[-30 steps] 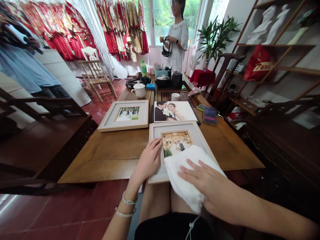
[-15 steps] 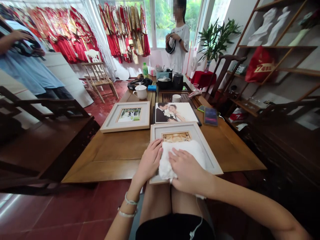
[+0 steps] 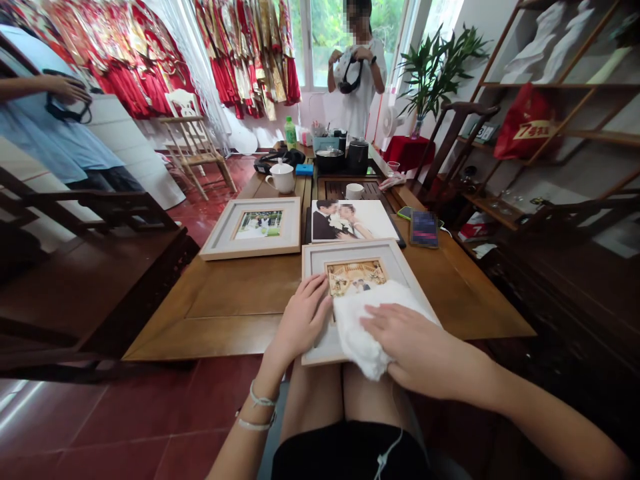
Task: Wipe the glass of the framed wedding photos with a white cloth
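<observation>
A pale wooden picture frame (image 3: 400, 267) lies face up at the table's near edge, with a small wedding photo (image 3: 353, 273) inside its grey mat. My right hand (image 3: 425, 347) presses a fluffy white cloth (image 3: 357, 330) onto the frame's lower right part, its fingers resting over the cloth and its thumb at the lower side. The cloth covers the bottom of the photo and hangs over the near rim. At the frame's left side lies my left hand (image 3: 303, 317), fingers stretched out and touching the frame, with no cloth under them.
Another framed photo (image 3: 250, 247) and a wedding print (image 3: 370, 220) lie just beyond. Farther back stand a white teapot (image 3: 283, 177), a cup (image 3: 355, 191) and a black pot (image 3: 330, 160). Phones (image 3: 424, 230) lie right. Two people stand nearby, left (image 3: 45, 133) and behind the table (image 3: 357, 100).
My right hand has slid the cloth right and toward me, uncovering more of the photo. My left hand stays at the frame's left side. The person behind the table has raised a strapped item.
</observation>
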### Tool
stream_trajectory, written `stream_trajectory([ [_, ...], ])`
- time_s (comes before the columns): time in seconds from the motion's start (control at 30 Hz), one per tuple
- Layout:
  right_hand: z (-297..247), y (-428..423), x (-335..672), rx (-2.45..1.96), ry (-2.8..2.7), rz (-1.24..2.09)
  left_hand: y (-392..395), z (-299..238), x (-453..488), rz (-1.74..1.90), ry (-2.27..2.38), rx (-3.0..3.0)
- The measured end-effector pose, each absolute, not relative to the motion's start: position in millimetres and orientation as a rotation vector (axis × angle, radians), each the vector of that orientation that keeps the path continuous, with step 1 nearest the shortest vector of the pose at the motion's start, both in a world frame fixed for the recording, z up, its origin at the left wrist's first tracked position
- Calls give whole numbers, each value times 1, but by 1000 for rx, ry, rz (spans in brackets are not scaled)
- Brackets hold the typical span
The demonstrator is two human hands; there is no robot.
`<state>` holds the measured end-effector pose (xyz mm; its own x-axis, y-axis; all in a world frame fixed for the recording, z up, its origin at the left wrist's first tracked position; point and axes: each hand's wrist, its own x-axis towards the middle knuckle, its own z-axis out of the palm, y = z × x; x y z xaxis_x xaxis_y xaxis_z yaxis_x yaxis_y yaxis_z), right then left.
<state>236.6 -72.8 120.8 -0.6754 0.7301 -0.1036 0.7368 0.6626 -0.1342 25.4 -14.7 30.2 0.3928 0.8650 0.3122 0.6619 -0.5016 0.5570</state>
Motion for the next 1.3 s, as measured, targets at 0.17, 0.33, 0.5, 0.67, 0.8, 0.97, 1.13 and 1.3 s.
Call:
stream_trajectory([
  [0.17, 94, -26, 249, 1592, 2733, -13, -14, 30, 24, 780, 1322, 2369],
  [0.33, 81, 34, 238, 1586, 2961, 24, -14, 30, 24, 766, 1311, 2414],
  [0.5, 85, 69, 202, 1098, 3171, -98, -14, 32, 26, 784, 1298, 2447],
  [0.67, 86, 79, 198, 1011, 3128, -162, -14, 30, 25, 800, 1290, 2442],
  [0.8, 90, 66, 224, 1130, 3028, -87, -13, 27, 24, 800, 1292, 2430],
  [0.97, 95, 44, 271, 1400, 2818, 51, -13, 26, 23, 785, 1307, 2416],
  [1.13, 95, 24, 298, 1582, 2633, 138, -14, 28, 23, 770, 1312, 2421],
  [1.3, 109, -32, 272, 1453, 2585, 31, -14, 28, 23, 773, 1313, 2412],
])
